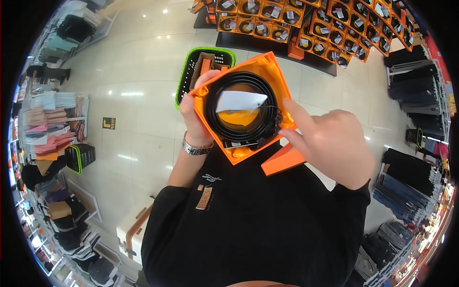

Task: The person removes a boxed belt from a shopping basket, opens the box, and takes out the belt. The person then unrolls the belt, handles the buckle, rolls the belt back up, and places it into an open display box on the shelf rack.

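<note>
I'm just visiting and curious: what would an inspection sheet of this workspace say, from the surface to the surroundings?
Surface: pale tiled floor; no worktop seen.
Things in hand: open orange box holding a coiled black belt with a white tag; orange lid-like piece by the right hand, grip unclear.
Clutter: green-rimmed basket on the floor, with orange boxes inside.
Hands: left hand grips the box's side; the right's index finger and thumb are at the opposite side.
Cables: nothing seen.
Surroundings: boxed-goods display, hanging clothes, folded clothes.

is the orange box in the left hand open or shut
Open: no lid covers the orange box, so its shiny lining and coiled black belt show, with a white tag across the coil.
</note>
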The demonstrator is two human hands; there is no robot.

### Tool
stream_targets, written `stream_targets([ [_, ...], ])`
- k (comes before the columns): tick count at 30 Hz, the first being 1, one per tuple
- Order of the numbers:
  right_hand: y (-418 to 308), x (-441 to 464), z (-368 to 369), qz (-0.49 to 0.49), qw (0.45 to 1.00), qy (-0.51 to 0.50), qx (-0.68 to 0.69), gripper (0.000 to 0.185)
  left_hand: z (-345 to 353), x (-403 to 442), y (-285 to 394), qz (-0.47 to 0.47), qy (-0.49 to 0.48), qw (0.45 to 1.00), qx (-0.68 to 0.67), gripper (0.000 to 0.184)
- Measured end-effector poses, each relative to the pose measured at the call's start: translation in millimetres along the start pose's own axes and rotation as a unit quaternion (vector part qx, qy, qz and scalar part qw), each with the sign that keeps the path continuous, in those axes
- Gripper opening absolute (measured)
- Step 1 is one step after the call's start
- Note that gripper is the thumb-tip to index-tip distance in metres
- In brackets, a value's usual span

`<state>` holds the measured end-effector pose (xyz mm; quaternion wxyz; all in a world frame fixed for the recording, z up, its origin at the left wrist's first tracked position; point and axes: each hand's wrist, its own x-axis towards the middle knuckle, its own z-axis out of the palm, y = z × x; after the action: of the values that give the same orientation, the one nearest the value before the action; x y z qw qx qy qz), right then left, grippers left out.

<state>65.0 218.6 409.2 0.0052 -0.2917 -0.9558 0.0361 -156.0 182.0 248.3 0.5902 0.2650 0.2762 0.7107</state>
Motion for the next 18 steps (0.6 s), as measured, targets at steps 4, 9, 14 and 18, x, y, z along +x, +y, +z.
stream_targets([
  [4, 0, 16, 11, -0.027, 0.997, -0.069, 0.000, 0.024, 14, -11, -18, -0.033, -0.040, 0.999, 0.015, 0.077],
  [9, 8, 18, 31, -0.114, 0.988, -0.098, 0.036, 0.016, 16, -16, -30, -0.073, -0.058, 0.996, -0.001, 0.078],
  [14, 13, -6, 27, -0.180, 0.982, -0.047, 0.030, 0.011, 15, -14, -21, -0.051, -0.011, 0.999, -0.007, 0.077],
  [18, 16, -16, 25, -0.206, 0.978, -0.023, 0.017, 0.016, 20, -10, -9, -0.014, 0.019, 1.000, 0.007, 0.076],
])
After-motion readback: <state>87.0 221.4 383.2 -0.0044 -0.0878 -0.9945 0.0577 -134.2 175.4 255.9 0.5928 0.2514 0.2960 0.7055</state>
